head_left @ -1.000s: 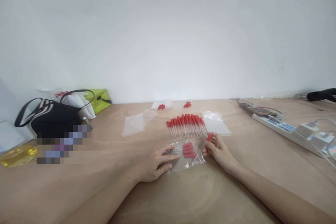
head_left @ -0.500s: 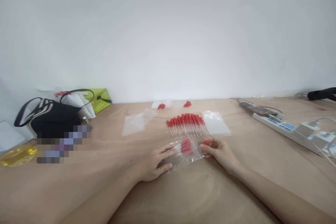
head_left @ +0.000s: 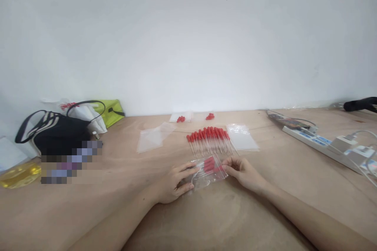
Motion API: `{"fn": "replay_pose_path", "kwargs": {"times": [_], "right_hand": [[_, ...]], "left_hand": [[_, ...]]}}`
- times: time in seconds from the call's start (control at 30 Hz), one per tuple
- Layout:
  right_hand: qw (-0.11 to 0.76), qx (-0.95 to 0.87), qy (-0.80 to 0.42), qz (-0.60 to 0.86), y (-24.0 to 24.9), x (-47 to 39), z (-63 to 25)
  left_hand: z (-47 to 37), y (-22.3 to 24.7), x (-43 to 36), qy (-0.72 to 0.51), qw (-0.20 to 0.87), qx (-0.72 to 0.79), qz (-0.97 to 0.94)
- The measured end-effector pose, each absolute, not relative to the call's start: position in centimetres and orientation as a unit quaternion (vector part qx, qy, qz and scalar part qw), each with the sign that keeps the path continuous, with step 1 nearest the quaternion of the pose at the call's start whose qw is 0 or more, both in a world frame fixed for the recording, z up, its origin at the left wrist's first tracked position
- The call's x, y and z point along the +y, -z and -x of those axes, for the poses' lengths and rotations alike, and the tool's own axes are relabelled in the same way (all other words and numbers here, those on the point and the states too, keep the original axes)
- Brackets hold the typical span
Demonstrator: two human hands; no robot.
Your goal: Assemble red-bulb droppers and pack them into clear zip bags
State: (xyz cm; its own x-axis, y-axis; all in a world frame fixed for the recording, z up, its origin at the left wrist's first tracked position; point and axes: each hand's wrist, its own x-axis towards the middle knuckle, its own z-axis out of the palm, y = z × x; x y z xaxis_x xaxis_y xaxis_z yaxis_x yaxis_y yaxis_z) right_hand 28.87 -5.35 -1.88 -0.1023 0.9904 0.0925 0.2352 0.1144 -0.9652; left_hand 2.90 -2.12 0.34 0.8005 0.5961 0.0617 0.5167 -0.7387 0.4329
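Note:
A clear zip bag (head_left: 203, 179) lies on the table with several red-bulbed droppers (head_left: 209, 164) inside, their thin stems pointing left. My left hand (head_left: 176, 182) grips the bag's left end, fingers along the top and thumb below. At the bag's right end, my right hand (head_left: 240, 170) pinches another dropper (head_left: 218, 168) by its red bulb, with the stem inside the bag. Just beyond the bag, a row of red-bulbed droppers (head_left: 209, 133) is laid out side by side, bulbs away from me.
Clear bags (head_left: 150, 139) lie left of the row and a stack of bags (head_left: 243, 138) right of it. Small red piles (head_left: 180, 119) sit near the wall. A power strip (head_left: 312, 138) with plugs is at right; a black bag (head_left: 61, 133) and yellow bottle (head_left: 22, 174) are at left.
My right hand has moved slightly left, pushing the pinched dropper further into the bag. My left hand stays on the bag's left end.

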Motion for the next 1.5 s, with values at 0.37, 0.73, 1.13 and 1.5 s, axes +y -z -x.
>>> {"fn": "replay_pose_path", "kwargs": {"times": [0.37, 0.73, 1.13, 1.5], "right_hand": [[0.340, -0.709, -0.383, 0.485, 1.2, -5.8, -28.6], [0.350, -0.497, -0.508, 0.611, 0.6, -5.4, -27.7], [0.344, -0.532, -0.560, 0.534, 0.6, -5.6, -27.7], [0.363, -0.606, -0.543, 0.453, 1.8, -5.9, -25.7]], "left_hand": [[-2.8, -0.4, -2.0, -0.096, 0.210, 0.297, -0.926], [-3.1, -1.5, -2.9, -0.114, 0.243, 0.234, -0.934], [-3.4, -1.3, -2.3, -0.221, 0.255, 0.297, -0.893], [-4.1, -1.4, -3.1, -0.114, 0.371, 0.358, -0.850]]}}
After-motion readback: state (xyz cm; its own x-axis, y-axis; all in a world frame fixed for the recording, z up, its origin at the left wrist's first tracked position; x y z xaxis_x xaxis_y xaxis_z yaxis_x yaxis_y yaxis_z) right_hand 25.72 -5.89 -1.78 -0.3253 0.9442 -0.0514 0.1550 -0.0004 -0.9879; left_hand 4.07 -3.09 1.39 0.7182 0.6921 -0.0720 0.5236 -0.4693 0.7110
